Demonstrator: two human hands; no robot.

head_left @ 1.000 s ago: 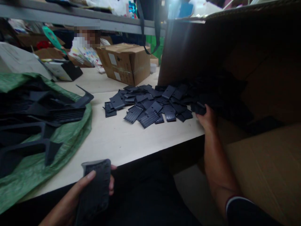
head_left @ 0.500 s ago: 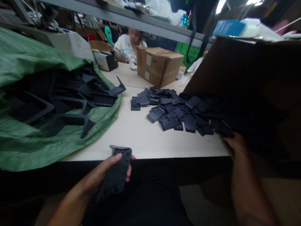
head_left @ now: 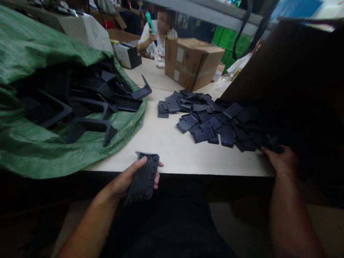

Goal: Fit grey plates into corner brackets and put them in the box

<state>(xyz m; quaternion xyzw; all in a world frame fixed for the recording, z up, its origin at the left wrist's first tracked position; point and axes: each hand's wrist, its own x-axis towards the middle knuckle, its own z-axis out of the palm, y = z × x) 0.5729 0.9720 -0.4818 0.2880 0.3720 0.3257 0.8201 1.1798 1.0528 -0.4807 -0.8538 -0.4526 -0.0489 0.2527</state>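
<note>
In my left hand is a black ribbed plastic part with a curved lip at its far end, held over the table's front edge. The thumb lies on its ribbed face and the fingers wrap behind. My right hand is at the right end of a pile of flat black plastic plates. Its thumb and fingers close about a dark plate, whose outline is hard to make out in shadow. Left of the pile, an open green woven sack holds several black angled plastic brackets.
A large dark cardboard box lies open at the right, beside the pile. On the white table, a closed carton stands farther back. Behind it a person holds a turquoise object. A grey beam crosses overhead.
The view has tilted down and turned slightly left. My right hand has shifted a little along the pile's right end. My left hand keeps hold of its ribbed part. The person behind has raised the turquoise object.
</note>
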